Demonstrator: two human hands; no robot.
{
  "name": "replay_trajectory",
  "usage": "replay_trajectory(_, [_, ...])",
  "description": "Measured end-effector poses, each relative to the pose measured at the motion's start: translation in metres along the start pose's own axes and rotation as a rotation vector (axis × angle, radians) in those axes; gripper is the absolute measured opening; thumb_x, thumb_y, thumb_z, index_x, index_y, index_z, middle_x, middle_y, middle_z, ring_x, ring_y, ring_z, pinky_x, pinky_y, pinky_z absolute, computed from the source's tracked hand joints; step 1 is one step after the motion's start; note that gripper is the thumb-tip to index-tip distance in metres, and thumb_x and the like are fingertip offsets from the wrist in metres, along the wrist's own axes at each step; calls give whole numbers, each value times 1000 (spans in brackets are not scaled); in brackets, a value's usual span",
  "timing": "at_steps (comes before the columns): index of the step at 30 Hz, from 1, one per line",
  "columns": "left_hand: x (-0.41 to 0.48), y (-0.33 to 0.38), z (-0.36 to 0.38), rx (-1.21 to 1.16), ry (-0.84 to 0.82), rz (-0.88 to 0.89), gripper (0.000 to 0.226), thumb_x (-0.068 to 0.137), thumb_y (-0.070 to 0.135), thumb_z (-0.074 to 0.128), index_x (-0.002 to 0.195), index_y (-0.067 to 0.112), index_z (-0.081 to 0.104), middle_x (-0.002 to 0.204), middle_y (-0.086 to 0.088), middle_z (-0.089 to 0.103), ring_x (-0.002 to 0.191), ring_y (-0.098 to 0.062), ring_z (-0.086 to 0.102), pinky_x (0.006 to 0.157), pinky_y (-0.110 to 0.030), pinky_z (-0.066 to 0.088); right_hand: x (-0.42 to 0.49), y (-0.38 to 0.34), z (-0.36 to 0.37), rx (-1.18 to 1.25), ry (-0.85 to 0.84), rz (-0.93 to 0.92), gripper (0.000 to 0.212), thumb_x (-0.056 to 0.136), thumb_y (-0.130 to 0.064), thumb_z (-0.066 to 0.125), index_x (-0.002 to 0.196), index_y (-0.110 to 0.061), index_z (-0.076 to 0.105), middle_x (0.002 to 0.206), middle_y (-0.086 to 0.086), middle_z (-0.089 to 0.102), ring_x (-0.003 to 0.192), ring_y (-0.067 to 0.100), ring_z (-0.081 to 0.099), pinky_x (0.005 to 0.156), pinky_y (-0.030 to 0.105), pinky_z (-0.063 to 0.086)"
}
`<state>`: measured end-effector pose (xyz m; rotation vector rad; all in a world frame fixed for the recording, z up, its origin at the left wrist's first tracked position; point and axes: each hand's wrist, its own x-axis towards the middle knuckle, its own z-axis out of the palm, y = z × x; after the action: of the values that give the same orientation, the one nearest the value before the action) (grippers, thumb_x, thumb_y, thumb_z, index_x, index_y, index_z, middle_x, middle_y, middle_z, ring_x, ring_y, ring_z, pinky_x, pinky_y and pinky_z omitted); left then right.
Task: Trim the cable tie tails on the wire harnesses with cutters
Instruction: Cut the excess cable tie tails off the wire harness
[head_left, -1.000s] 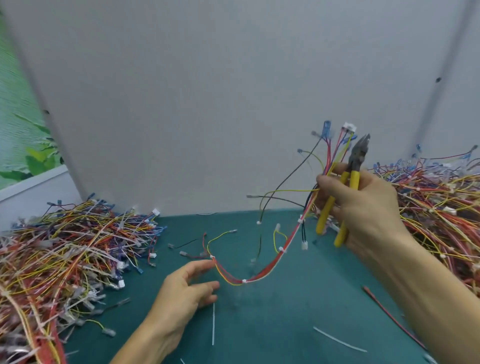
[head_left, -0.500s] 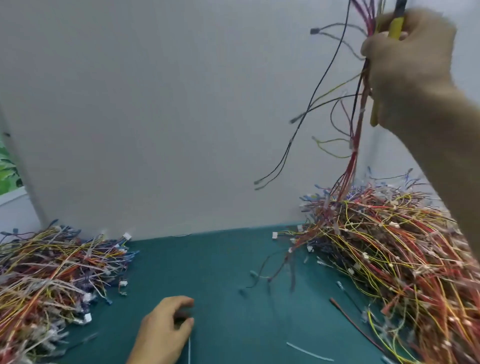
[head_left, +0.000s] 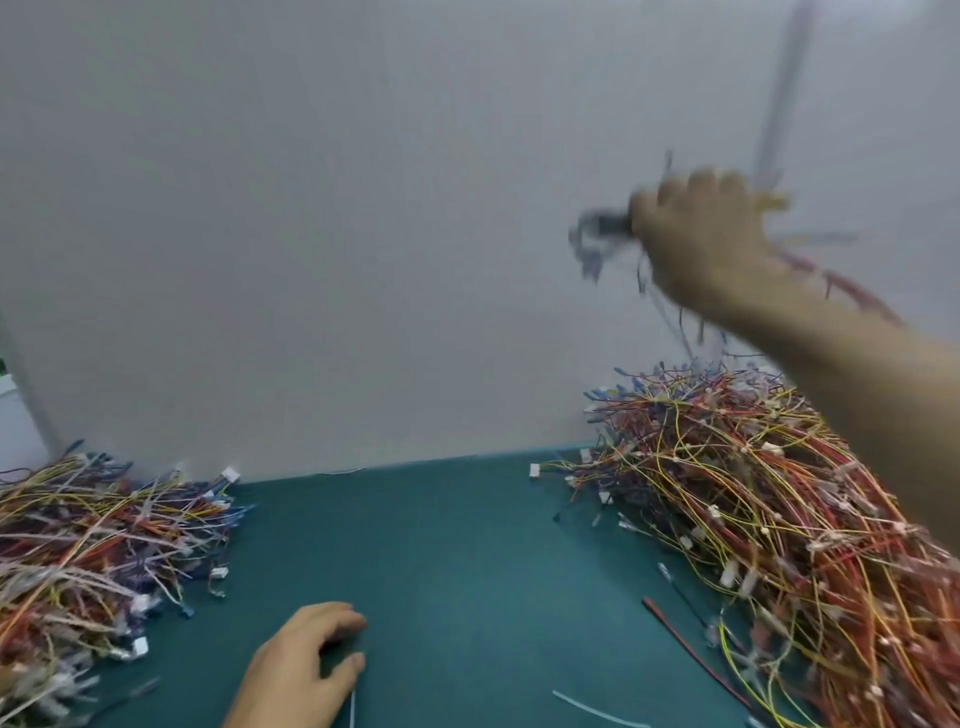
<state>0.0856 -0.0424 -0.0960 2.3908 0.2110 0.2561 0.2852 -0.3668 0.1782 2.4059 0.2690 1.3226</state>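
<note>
Harness (head_left: 597, 239) was up in the air at right, above the right pile (head_left: 753, 493), a motion-blurred bunch of wires sticking out both sides of the right hand (head_left: 701, 234). That hand was clenched round it. Cutters couldn't be picked out in the blur; a yellow smear at the knuckles may have been a handle. No tie or tail on the harness was readable.

Left hand (head_left: 301, 670) rested on the table (head_left: 441, 545), fingers loosely curled, holding nothing visible, with a white tail (head_left: 352, 706) lying at its edge. Another tail (head_left: 597, 709) and a red wire (head_left: 691, 654) lay loose nearer the right pile. Left pile (head_left: 93, 530) sat well apart across the table.

Judgement: loose tails suggest some trimming was done. Couldn't tell which pile was the finished one. Both were big, so likely plenty left.
</note>
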Motion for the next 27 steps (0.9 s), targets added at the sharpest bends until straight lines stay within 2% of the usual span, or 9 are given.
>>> replay_trajectory(1, [0, -1, 1, 11, 1, 6, 27, 75, 13, 78, 95, 29, 71, 110, 17, 61, 92, 0, 61, 89, -15, 43, -23, -12, 14, -16, -68, -56, 28, 74, -1, 61, 101, -8, 57, 94, 17, 64, 91, 38, 59, 75, 41, 43])
replay_trajectory(2, [0, -1, 1, 22, 1, 12, 27, 75, 14, 77, 96, 30, 71, 111, 17, 60, 92, 1, 60, 86, -11, 41, -54, -24, 30, 26, -283, -23, 28, 79, -5, 59, 106, -12, 57, 99, 11, 64, 95, 34, 59, 78, 39, 43])
replay_trajectory(5, [0, -1, 1, 50, -7, 32, 31, 76, 19, 77, 101, 37, 68, 114, 21, 56, 96, 4, 56, 83, -3, 38, -109, -29, 76, 61, -457, 62, 24, 87, -10, 53, 110, -16, 56, 103, 6, 64, 97, 28, 58, 82, 39, 47])
replay_trajectory(10, [-1, 3, 2, 109, -28, 44, 36, 79, 25, 74, 105, 44, 60, 118, 23, 53, 109, -3, 52, 104, -22, 36, -114, -27, 98, 215, -393, 191, 18, 85, -8, 55, 102, -9, 58, 88, 10, 65, 80, 33, 59, 62, 36, 43])
replay_trajectory(14, [0, 4, 3, 145, -28, 57, 36, 79, 27, 74, 106, 45, 59, 118, 25, 51, 111, -4, 52, 101, -20, 36, -98, -15, 101, 357, -43, 372, 15, 79, 5, 56, 94, 1, 56, 81, 21, 60, 67, 40, 56, 53, 35, 32])
replay_trajectory(16, [0, 2, 5, 139, -16, 59, 35, 79, 25, 75, 106, 42, 61, 119, 23, 53, 110, -5, 53, 101, -20, 36, -102, -17, 104, 314, -100, 236, 15, 79, 4, 57, 93, -2, 59, 84, 18, 62, 70, 37, 58, 54, 36, 38])
replay_trajectory(20, [1, 0, 6, 182, -27, 85, 35, 82, 29, 71, 111, 43, 59, 121, 25, 49, 111, -3, 50, 97, -13, 32, -119, -29, 108, 128, -597, -85, 15, 85, -9, 53, 97, -17, 56, 86, 0, 62, 79, 22, 60, 73, 39, 55])
replay_trajectory(23, [2, -3, 7, 191, -22, 103, 32, 83, 29, 70, 111, 42, 60, 122, 25, 48, 111, -2, 49, 94, -12, 30, -112, -34, 101, 184, -635, -73, 13, 87, -13, 51, 97, -17, 58, 91, 1, 61, 82, 21, 59, 75, 40, 56])
replay_trajectory(27, [2, -4, 9, 247, -23, 146, 28, 88, 35, 63, 115, 41, 57, 126, 28, 42, 117, 2, 42, 92, -6, 22, -102, -33, 89, 279, -660, -45, 27, 90, -17, 52, 114, -16, 64, 115, 6, 54, 98, 28, 59, 83, 41, 53])
